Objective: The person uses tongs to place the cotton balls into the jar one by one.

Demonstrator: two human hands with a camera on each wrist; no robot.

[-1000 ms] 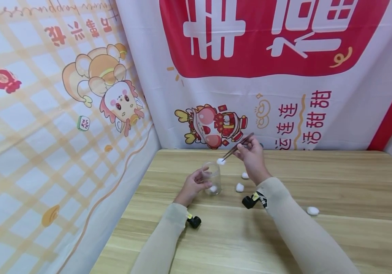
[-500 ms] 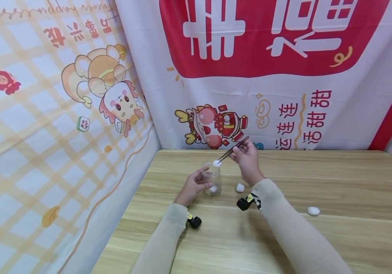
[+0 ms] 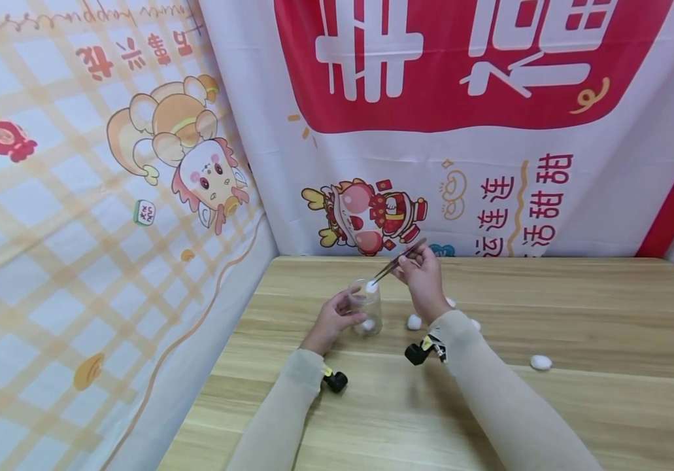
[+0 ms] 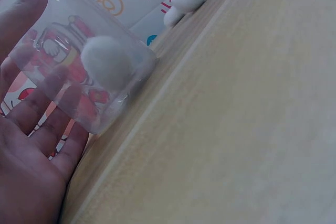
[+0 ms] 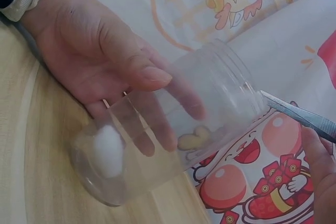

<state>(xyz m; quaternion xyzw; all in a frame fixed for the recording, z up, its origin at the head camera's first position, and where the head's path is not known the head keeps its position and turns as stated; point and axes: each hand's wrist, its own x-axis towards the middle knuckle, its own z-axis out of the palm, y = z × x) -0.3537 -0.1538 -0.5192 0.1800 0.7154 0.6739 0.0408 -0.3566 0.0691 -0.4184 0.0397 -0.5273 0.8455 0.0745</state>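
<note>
My left hand (image 3: 332, 322) holds a clear plastic jar (image 3: 374, 311) upright on the wooden table, thumb on one side and fingers round the other. At the bottom of the jar lies a white cotton ball (image 5: 108, 151), seen through the wall in both wrist views. My right hand (image 3: 423, 278) pinches metal tweezers (image 3: 394, 265), which slant down to the left. At their tips is another cotton ball (image 3: 371, 286), inside the jar's mouth in the head view. In the right wrist view the tweezers (image 5: 299, 115) reach past the jar's rim.
Several loose cotton balls lie on the wooden table (image 3: 372, 412) to the right of the jar, one (image 3: 414, 322) close by and another (image 3: 540, 362) farther right. A printed cloth (image 3: 460, 124) hangs behind the table, and a checked one (image 3: 48, 261) at the left.
My right hand has moved left and slightly down, bringing the cotton ball in the tweezers from beside the jar's rim into its mouth. The left hand and jar have stayed in place.
</note>
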